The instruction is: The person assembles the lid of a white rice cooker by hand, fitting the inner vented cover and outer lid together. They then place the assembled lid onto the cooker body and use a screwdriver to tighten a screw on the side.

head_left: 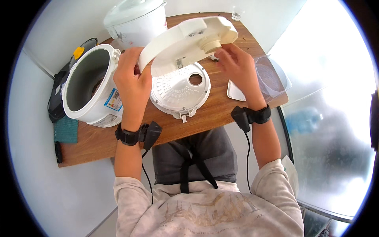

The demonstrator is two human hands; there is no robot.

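Note:
A white plastic rice cooker lid cover (pixel 169 49) is raised and tilted over the table, its hollow underside towards me. My left hand (pixel 134 75) is closed around its left end, thumb at the near edge. At the cover's right end, the curled fingers of my right hand (pixel 236 63) touch it beside a round cream-coloured socket (pixel 210 45); they are slightly blurred and partly hidden. Beneath the cover lies a round white inner lid plate (pixel 181 94) with a round hole and a hinge or latch tab at its near edge.
An open rice cooker body (pixel 112 89) tilts at the left; another white cooker (pixel 138 23) stands behind. On the right are a clear plastic container (pixel 272 77) and a small white piece (pixel 235 91). A green mat (pixel 66 131) and small glass (pixel 236 15) are also on the table.

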